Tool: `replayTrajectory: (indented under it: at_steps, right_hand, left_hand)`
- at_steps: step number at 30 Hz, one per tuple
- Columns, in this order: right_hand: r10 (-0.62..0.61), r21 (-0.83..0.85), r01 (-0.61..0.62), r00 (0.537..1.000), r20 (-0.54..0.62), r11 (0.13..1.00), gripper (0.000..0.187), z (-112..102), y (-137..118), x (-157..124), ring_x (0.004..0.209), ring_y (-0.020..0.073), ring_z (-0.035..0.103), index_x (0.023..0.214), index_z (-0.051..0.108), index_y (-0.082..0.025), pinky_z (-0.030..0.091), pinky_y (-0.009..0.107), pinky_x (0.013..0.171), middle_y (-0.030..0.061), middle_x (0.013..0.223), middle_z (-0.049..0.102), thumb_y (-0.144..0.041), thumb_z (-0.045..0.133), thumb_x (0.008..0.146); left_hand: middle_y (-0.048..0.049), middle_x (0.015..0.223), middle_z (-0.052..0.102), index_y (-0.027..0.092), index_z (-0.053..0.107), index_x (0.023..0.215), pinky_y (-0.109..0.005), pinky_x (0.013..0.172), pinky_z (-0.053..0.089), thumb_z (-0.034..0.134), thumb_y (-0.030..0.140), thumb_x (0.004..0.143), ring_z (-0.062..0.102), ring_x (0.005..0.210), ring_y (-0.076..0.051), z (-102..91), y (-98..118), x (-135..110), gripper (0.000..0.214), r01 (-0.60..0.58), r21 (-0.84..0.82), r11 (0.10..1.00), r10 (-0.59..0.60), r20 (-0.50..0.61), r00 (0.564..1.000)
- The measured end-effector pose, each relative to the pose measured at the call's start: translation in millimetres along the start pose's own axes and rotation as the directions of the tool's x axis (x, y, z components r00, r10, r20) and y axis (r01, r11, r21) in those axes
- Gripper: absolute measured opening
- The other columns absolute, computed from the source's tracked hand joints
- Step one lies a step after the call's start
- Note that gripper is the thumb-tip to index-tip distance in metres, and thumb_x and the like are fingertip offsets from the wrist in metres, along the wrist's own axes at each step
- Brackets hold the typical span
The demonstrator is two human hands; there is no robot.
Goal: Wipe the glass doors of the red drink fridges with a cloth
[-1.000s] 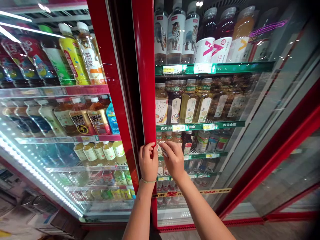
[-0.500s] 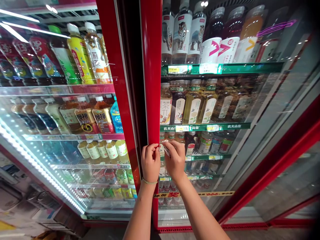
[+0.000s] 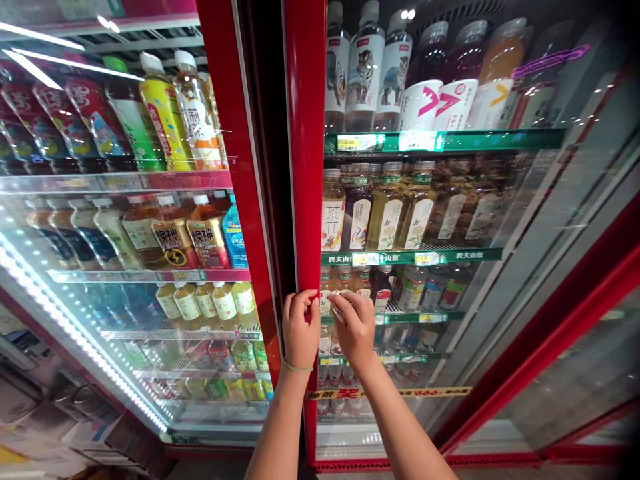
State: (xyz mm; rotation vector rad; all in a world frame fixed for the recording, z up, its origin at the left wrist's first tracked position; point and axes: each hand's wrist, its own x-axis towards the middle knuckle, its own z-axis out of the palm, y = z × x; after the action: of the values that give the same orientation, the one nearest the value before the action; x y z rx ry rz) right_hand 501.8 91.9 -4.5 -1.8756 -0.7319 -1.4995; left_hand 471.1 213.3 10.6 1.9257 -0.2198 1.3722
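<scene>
Fingers of the right hand [image 3: 356, 328] pinched a white wad [image 3: 339, 313] by the red door frame's [image 3: 306, 167] right edge; the left hand [image 3: 301, 328] curled there, grip unclear! Close edge-work, seemingly, calling next for a steady pinch.

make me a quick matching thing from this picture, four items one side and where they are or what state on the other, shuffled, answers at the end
Column one
1. left hand
2. right hand
3. tiger-label bottles
4. yellow-labelled bottle

Column two
A. on the pink-edged shelf
B. holding a crumpled white wad
C. on the green-edged shelf
D. has a thin band at its wrist

Right pairs: 1-D, 2-B, 3-C, 4-A
</scene>
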Motion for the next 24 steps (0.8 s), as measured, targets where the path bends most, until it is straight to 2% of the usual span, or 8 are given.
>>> replayTrajectory:
  at_steps: [2, 6, 10, 14, 18, 22, 24]
  right_hand:
    - [0.03, 0.008, -0.03, 0.999, -0.017, 1.0, 0.035, -0.1, -0.4, 0.6, 0.095, 0.0214, 0.06, 0.124, 0.067, -0.025, 0.051, 0.036, 0.082, 0.008, 0.105, 0.067, -0.008, 0.061, 0.093]
    - [-0.047, -0.009, 0.047, 0.998, 0.049, 0.999, 0.035, -0.9, -1.4, 1.4, 0.093, 0.0207, 0.06, 0.123, 0.067, -0.025, 0.051, 0.035, 0.081, 0.0077, 0.106, 0.067, -0.007, 0.061, 0.094]
    - [0.05, -0.013, -0.05, 0.999, -0.015, 0.999, 0.033, -0.9, -2.8, 1.9, 0.094, 0.021, 0.061, 0.123, 0.067, -0.026, 0.052, 0.036, 0.082, 0.0073, 0.105, 0.066, -0.01, 0.061, 0.095]
    - [-0.029, -0.003, 0.029, 0.998, 0.052, 1.0, 0.034, -2.3, -1.6, -0.3, 0.093, 0.0201, 0.061, 0.123, 0.068, -0.025, 0.052, 0.035, 0.081, 0.0074, 0.105, 0.067, -0.008, 0.059, 0.095]
    - [0.093, 0.002, -0.093, 0.994, -0.052, 0.996, 0.035, -3.2, 0.1, -2.0, 0.096, 0.0211, 0.061, 0.123, 0.069, -0.026, 0.052, 0.037, 0.083, 0.0072, 0.104, 0.067, -0.009, 0.061, 0.094]
    - [-0.018, 0.003, 0.018, 0.999, 0.041, 1.0, 0.036, -2.7, -0.5, -2.9, 0.094, 0.0205, 0.062, 0.124, 0.069, -0.027, 0.053, 0.036, 0.081, 0.0072, 0.105, 0.068, -0.009, 0.06, 0.094]
    - [-0.009, -0.024, 0.01, 1.0, 0.027, 1.0, 0.034, -2.9, -0.6, -4.4, 0.094, 0.0203, 0.061, 0.121, 0.069, -0.027, 0.053, 0.036, 0.081, 0.0067, 0.104, 0.067, -0.009, 0.061, 0.094]
  left_hand:
    - [-0.0012, 0.092, 0.059, 0.022, 0.065, 0.11, -0.022, 0.074, 0.054, 0.056, 0.014, 0.098, 0.061, 0.078, -0.01, -0.9, 0.1, 0.2, 0.017, 0.004, -0.007, 1.0, -0.004, 0.004, 1.0]
    - [-0.0013, 0.095, 0.059, 0.022, 0.065, 0.112, -0.021, 0.075, 0.053, 0.056, 0.013, 0.098, 0.061, 0.079, -0.01, -2.0, -0.5, -0.2, 0.019, 0.004, -0.019, 1.0, -0.004, 0.02, 1.0]
    - [-0.0012, 0.095, 0.059, 0.023, 0.065, 0.112, -0.021, 0.076, 0.054, 0.057, 0.014, 0.098, 0.06, 0.08, -0.01, -1.7, -2.0, -1.6, 0.018, 0.015, -0.023, 1.0, -0.014, 0.021, 1.0]
    - [-0.0018, 0.095, 0.059, 0.023, 0.066, 0.112, -0.023, 0.076, 0.054, 0.056, 0.016, 0.099, 0.061, 0.08, -0.011, -1.6, -2.9, -2.4, 0.018, 0.015, -0.02, 1.0, -0.015, 0.021, 1.0]
    - [-0.0017, 0.094, 0.059, 0.022, 0.066, 0.111, -0.023, 0.075, 0.055, 0.057, 0.019, 0.099, 0.061, 0.079, -0.011, -1.9, -3.0, -2.2, 0.015, 0.022, -0.016, 1.0, -0.021, 0.034, 0.999]
    - [-0.002, 0.094, 0.059, 0.022, 0.066, 0.112, -0.023, 0.074, 0.055, 0.057, 0.018, 0.099, 0.06, 0.077, -0.01, -1.8, -3.4, -2.1, 0.016, 0.014, -0.022, 1.0, -0.013, 0.024, 1.0]
    - [-0.0019, 0.094, 0.059, 0.022, 0.066, 0.112, -0.023, 0.073, 0.055, 0.057, 0.018, 0.099, 0.06, 0.077, -0.01, -1.9, -3.5, -2.0, 0.016, 0.01, -0.02, 1.0, -0.009, 0.029, 1.0]
